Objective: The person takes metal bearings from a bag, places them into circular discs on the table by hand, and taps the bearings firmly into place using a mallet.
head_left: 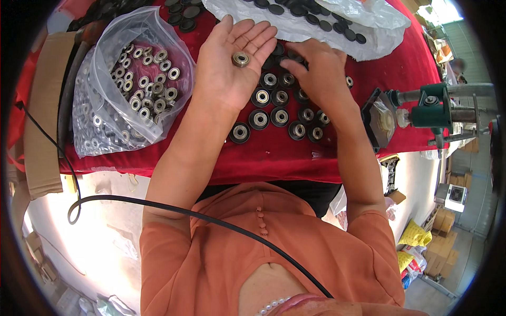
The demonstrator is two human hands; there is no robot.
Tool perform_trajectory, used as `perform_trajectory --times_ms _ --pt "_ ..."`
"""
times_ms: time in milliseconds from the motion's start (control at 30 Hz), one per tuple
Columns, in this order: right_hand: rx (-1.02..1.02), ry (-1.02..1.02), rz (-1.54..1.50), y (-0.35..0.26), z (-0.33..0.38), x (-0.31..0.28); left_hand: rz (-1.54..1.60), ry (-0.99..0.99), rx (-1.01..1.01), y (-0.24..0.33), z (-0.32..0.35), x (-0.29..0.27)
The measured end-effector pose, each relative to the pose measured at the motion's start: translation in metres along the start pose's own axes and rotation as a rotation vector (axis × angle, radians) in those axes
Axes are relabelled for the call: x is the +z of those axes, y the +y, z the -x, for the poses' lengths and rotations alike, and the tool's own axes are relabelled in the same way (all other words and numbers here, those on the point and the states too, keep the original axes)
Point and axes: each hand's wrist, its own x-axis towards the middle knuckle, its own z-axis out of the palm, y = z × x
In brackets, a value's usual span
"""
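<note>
At frame centre, the left hand [232,68] lies palm up, fingers spread wide, a bearing [241,59] resting on it. The right hand [316,71], fingers curled narrow, touches black wheels [274,108] on the desk [211,158].

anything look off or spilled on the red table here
Nothing looks damaged or spilled. One stray wheel lies apart from the rows of black wheels, beside the right hand. The left hand lies palm up with a single bearing on it; the rest sit in the clear bag.
</note>
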Motion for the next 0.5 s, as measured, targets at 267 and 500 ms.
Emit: perform_trajectory --times_ms 267,500 --pt "-0.247 0.078 -0.33 -0.042 -0.012 -0.013 -0.142 -0.1 -0.159 -0.004 0.003 -0.006" --pt "-0.153 0.07 -0.381 -0.035 -0.018 -0.018 -0.132 -0.069 -0.143 -0.003 0.0 -0.008"
